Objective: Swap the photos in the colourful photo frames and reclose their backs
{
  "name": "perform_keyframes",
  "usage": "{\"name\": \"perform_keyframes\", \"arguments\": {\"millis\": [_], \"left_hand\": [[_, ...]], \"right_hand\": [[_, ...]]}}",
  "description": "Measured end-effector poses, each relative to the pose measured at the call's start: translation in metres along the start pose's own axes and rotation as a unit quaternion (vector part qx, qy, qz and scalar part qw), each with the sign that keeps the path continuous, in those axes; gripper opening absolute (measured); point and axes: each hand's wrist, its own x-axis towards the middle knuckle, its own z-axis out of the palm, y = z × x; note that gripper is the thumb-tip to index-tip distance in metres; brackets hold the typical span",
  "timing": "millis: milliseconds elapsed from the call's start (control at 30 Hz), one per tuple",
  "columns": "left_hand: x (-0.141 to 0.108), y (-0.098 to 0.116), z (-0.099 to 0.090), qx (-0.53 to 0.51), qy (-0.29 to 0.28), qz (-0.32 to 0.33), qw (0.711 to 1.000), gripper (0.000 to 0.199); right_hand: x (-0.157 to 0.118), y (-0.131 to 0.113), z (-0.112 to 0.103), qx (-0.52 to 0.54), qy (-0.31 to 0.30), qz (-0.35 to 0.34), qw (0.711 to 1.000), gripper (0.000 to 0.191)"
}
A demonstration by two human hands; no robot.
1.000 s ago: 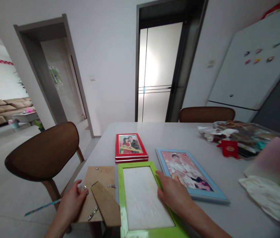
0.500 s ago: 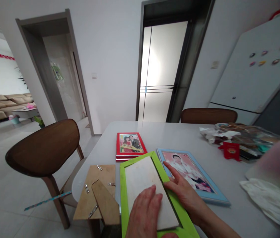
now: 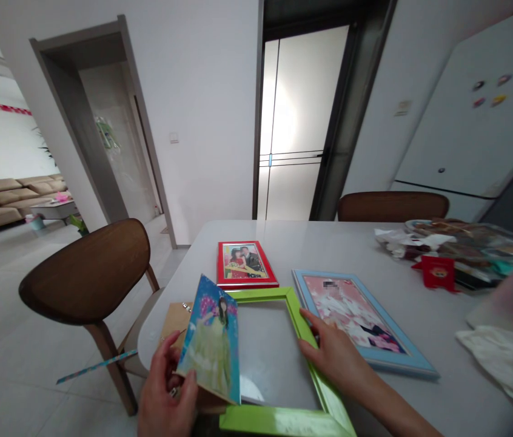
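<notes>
A green picture frame (image 3: 279, 420) is at the near side of the table, with its opening showing the white tabletop through it. My right hand (image 3: 331, 343) grips its right side, thumb on top. Between the fingers and thumb of my left hand (image 3: 165, 388) is a photo print (image 3: 213, 346) of a person in a pale yellow gown on blue, tilted over the frame's left side. Partly hidden behind that hand and print lies a wooden backing board (image 3: 173, 318) with metal clips. To the right rests a light blue framed photo (image 3: 352, 309).
A red framed photo (image 3: 246, 284) lies farther back on the white table (image 3: 284, 243). Plastic-wrapped items (image 3: 479, 237), a red packet (image 3: 438, 273) and a white cloth (image 3: 502, 364) crowd the right side. Brown chairs (image 3: 88, 273) stand at the left and the far side.
My left hand has lifted away from the white panel inside the green frame and moved left, now with the photo print. The frame's opening is bare. My right hand stays on the frame.
</notes>
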Motion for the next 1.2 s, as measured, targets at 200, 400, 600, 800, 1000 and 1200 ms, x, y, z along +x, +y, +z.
{"name": "perform_keyframes", "arguments": {"millis": [200, 400, 600, 800, 1000, 1200], "left_hand": [[-0.007, -0.044, -0.015, 0.073, -0.009, -0.036, 0.997, 0.044], [-0.006, -0.06, -0.03, 0.271, -0.087, 0.054, 0.957, 0.039], [-0.002, -0.058, -0.025, 0.302, -0.075, 0.253, 0.916, 0.04], [-0.011, -0.043, 0.004, 0.284, -0.205, 0.299, 0.888, 0.056], [-0.006, -0.04, 0.018, 0.249, -0.201, 0.311, 0.895, 0.061], [0.0, -0.006, 0.032, -0.026, -0.076, 0.2, 0.976, 0.039]], "right_hand": [[-0.003, 0.0, 0.007, -0.078, -0.026, -0.04, 0.996, 0.043], [-0.004, 0.003, 0.007, -0.132, -0.021, -0.037, 0.99, 0.037], [-0.006, -0.02, 0.007, 0.015, 0.008, -0.059, 0.998, 0.037], [-0.001, -0.067, 0.051, 0.43, -0.135, 0.025, 0.892, 0.06], [0.003, -0.103, 0.045, 0.619, -0.08, 0.061, 0.779, 0.069], [-0.013, -0.109, 0.014, 0.657, -0.055, 0.047, 0.751, 0.059]]}}
